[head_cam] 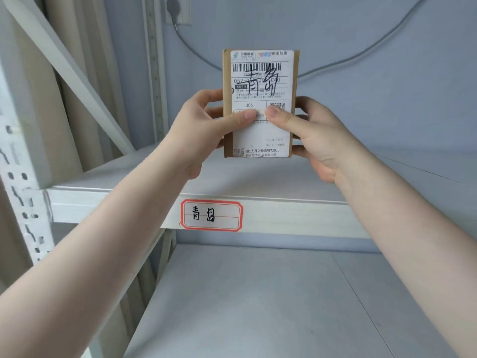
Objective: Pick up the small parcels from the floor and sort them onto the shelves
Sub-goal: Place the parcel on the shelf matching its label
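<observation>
A small brown cardboard parcel [260, 73] with a white shipping label and black handwritten characters is held upright above the upper shelf [271, 177]. My left hand [201, 125] grips its left edge with the thumb on the label. My right hand [315, 135] grips its right edge, thumb also on the label. The front rail of this shelf carries a red-bordered tag [211, 215] with two handwritten characters.
A lower shelf [258, 306] lies bare beneath. The white perforated upright [23, 192] and a diagonal brace [69, 71] stand at the left. A grey cable [361, 55] droops along the back wall from a socket [178, 9]. Beige curtain hangs at the left.
</observation>
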Demonstrator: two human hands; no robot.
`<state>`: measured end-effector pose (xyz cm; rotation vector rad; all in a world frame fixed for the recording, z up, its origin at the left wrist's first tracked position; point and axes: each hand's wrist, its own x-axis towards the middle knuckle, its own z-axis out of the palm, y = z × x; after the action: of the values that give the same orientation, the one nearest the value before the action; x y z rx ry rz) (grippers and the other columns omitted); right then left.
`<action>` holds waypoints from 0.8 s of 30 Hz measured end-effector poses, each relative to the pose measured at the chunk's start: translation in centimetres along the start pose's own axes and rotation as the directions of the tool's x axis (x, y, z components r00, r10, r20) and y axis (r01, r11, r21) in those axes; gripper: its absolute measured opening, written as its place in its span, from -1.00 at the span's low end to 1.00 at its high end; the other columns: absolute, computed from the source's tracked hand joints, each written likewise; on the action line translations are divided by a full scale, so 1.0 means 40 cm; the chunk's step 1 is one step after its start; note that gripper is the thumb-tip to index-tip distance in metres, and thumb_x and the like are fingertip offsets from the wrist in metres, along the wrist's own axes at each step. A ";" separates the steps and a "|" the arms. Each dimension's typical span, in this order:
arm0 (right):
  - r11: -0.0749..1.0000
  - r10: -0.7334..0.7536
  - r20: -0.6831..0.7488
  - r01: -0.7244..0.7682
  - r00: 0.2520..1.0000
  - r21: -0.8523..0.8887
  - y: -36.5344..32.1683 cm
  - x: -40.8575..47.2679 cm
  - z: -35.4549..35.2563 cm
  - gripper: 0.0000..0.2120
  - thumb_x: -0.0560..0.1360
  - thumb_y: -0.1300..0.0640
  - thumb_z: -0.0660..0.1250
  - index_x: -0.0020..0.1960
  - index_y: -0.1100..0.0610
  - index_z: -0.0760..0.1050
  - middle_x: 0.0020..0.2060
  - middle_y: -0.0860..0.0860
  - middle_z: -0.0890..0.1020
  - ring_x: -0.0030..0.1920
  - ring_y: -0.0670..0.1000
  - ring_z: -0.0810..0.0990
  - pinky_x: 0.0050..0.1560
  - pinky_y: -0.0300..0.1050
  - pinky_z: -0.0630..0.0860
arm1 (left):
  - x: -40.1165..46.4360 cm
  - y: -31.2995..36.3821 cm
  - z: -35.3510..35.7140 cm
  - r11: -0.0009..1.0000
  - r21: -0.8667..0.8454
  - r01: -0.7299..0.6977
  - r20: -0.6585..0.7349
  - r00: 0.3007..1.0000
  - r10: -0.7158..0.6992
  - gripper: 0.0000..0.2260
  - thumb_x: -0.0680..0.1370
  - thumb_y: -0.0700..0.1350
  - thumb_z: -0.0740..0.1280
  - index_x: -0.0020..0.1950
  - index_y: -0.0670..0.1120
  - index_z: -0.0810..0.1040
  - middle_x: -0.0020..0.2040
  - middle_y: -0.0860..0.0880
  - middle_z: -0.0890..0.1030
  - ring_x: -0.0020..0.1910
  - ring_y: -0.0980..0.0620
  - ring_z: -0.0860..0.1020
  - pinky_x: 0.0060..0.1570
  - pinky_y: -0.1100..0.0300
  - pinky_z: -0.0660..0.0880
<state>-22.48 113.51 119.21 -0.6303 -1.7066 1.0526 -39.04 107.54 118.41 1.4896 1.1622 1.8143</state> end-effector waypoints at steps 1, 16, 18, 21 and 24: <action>1.000 0.006 0.009 -0.006 1.000 -0.006 0.005 0.009 -0.005 -0.49 0.40 0.01 0.47 0.28 0.11 0.44 -0.02 -0.02 0.69 -0.11 -0.11 0.70 -0.14 -0.16 0.59 | 0.009 -0.001 -0.001 1.000 0.021 0.007 0.010 1.000 -0.008 -0.48 0.43 -0.16 0.52 0.35 -0.15 0.44 0.04 -0.02 0.72 -0.15 0.09 0.72 -0.17 0.20 0.60; 0.994 0.106 0.086 -0.102 0.991 -0.050 0.013 0.134 -0.019 -0.43 0.38 0.14 0.51 0.33 0.13 0.39 0.07 0.03 0.67 0.04 0.05 0.69 -0.01 0.08 0.64 | 0.137 -0.012 -0.025 0.982 0.168 0.089 0.061 0.993 -0.101 -0.36 0.30 -0.14 0.58 0.29 -0.07 0.38 0.20 -0.07 0.64 0.13 -0.04 0.66 0.08 -0.03 0.61; 0.993 0.111 0.093 -0.106 0.989 -0.058 0.018 0.155 -0.009 -0.51 0.41 0.14 0.48 0.31 0.09 0.45 0.05 0.02 0.69 0.00 0.05 0.70 -0.08 0.03 0.65 | 0.160 -0.019 -0.029 0.982 0.158 0.107 0.059 0.991 -0.117 -0.44 0.38 -0.18 0.55 0.30 -0.08 0.38 0.18 -0.06 0.66 0.09 -0.01 0.67 -0.01 0.02 0.62; 0.989 0.129 0.082 -0.122 0.988 -0.088 0.027 0.181 0.008 -0.59 0.45 0.09 0.45 0.28 0.02 0.49 0.01 -0.03 0.69 -0.04 0.01 0.68 -0.07 -0.02 0.63 | 0.187 -0.033 -0.033 0.980 0.143 0.138 0.059 0.987 -0.147 -0.49 0.44 -0.18 0.51 0.32 -0.09 0.40 0.12 -0.03 0.67 0.03 0.03 0.68 -0.12 0.07 0.62; 0.976 0.164 0.057 -0.154 0.985 -0.155 0.046 0.205 0.020 -0.56 0.45 0.00 0.44 0.30 -0.02 0.48 0.01 -0.08 0.67 -0.01 -0.02 0.64 0.09 0.08 0.55 | 0.209 -0.049 -0.036 0.974 0.175 0.142 0.042 0.988 -0.151 -0.49 0.47 -0.16 0.49 0.38 -0.09 0.40 0.12 -0.01 0.66 0.01 0.05 0.67 -0.20 0.14 0.62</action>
<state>-26.38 120.66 121.38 -0.8467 -1.8320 1.0744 -42.87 114.92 120.96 1.4939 1.3926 1.5996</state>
